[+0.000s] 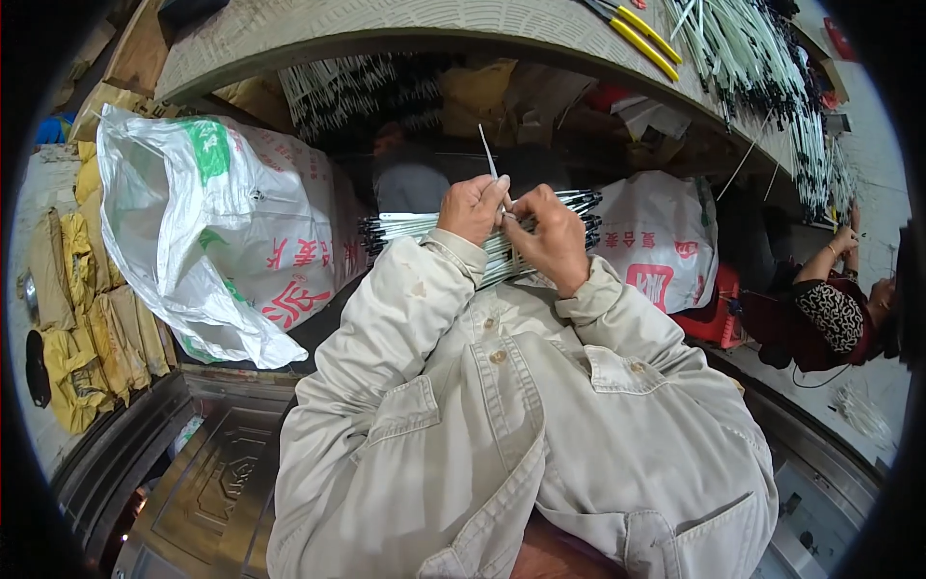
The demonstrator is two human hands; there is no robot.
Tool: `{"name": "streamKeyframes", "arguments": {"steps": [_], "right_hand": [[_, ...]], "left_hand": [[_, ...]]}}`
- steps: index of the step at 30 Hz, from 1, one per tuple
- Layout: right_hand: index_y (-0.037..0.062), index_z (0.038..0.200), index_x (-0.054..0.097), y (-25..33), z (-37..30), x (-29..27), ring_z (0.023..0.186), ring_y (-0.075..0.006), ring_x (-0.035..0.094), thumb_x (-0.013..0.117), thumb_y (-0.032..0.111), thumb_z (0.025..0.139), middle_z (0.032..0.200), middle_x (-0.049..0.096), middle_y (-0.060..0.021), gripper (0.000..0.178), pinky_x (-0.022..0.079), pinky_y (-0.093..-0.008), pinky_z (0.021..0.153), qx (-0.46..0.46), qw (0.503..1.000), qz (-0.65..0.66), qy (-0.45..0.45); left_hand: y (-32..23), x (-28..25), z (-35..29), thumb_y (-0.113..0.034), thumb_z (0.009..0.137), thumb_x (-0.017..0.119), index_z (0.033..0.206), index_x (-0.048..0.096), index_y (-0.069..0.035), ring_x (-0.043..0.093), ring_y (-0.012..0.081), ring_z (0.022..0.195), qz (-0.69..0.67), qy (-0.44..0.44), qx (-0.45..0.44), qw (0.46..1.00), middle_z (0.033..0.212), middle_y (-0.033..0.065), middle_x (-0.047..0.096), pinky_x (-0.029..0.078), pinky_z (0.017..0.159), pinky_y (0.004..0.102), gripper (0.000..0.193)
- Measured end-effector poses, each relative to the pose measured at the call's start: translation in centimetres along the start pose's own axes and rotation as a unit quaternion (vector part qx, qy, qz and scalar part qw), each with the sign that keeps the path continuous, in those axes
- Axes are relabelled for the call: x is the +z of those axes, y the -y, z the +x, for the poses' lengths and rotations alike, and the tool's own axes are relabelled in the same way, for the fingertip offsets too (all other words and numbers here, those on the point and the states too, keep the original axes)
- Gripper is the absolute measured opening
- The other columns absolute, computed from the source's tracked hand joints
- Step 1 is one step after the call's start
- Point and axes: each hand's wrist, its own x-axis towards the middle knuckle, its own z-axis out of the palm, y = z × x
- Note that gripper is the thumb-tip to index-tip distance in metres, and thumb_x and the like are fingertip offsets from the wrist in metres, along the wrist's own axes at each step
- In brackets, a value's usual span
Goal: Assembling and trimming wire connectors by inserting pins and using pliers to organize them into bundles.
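My left hand (470, 207) is closed, its fingers pinching a thin pale strip (487, 150) whose narrow tip sticks up toward the bench. Right beside it, my right hand (555, 236) is closed too, thumb and fingertips meeting at the strip's lower part. That lower end is mostly hidden by the fingers. Beneath both hands a bundle of slim whitish strips with black ends (405, 229) lies crosswise over my lap. My hands and sleeves cover the bundle's middle.
A curved bench (386, 21) spans the far side, with yellow-handled pliers (644, 43) and a heap of similar strips (738, 58). White woven sacks (280, 207) flank me, folded yellow sacks (82, 328) at left. A red crate (719, 309) and another person (830, 309) are at right.
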Motion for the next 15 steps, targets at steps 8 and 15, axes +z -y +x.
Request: {"name": "streamKeyframes", "arguments": {"steps": [8,15], "right_hand": [[0.0011,0.071,0.059,-0.8,0.9,-2.5,0.047,-0.0024,0.037,0.065,0.011,0.076,0.058,0.049,0.0039,0.013,0.026,-0.018,0.042,0.324,0.777,0.492,0.222],[0.0025,0.069,0.058,0.1,-0.1,-4.9,0.058,-0.0035,0.038,0.053,0.02,0.086,0.071,0.05,0.0031,0.025,0.027,-0.0181,0.052,0.15,0.849,0.442,0.248]], "left_hand": [[-0.3,0.1,-0.1,-0.03,0.087,0.051,0.062,0.057,-0.002,0.051,0.0092,0.046,-0.041,0.014,-0.017,0.999,0.051,0.0025,0.052,0.039,0.046,0.0252,0.038],[-0.4,-0.1,-0.1,-0.03,0.087,0.051,0.064,0.057,-0.001,0.051,0.0082,0.047,-0.044,0.027,-0.025,0.998,0.052,0.0024,0.052,0.04,0.047,0.0247,0.037]]}}
